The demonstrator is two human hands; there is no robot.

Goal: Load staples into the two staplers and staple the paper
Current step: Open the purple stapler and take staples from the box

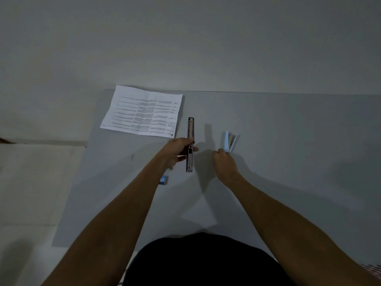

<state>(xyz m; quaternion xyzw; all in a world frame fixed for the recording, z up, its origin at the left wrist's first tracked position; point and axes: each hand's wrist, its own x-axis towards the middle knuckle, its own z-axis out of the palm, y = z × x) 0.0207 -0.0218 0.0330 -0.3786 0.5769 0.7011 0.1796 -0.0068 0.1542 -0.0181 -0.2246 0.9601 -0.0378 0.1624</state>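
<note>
Gripping: the long dark stapler (pixel 191 126), opened out straight, is held round its middle by the left hand (pixel 175 149), over the grey mat (pixel 288 141).
Right hand (pixel 225 162): its curled fingers are set at the near end of the light blue stapler (pixel 229 141); pinch or mere touch cannot be told.
Handling: both staplers are judged rigid and light. Hinged arms may swing, so a hold on the body near the hinge is advised.
Staples: a blue staple box (pixel 163 180) is seen by the left wrist; strips are judged brittle.
Paper: a printed sheet (pixel 142 111) is laid at the mat's far left corner, thin and floppy.
</note>
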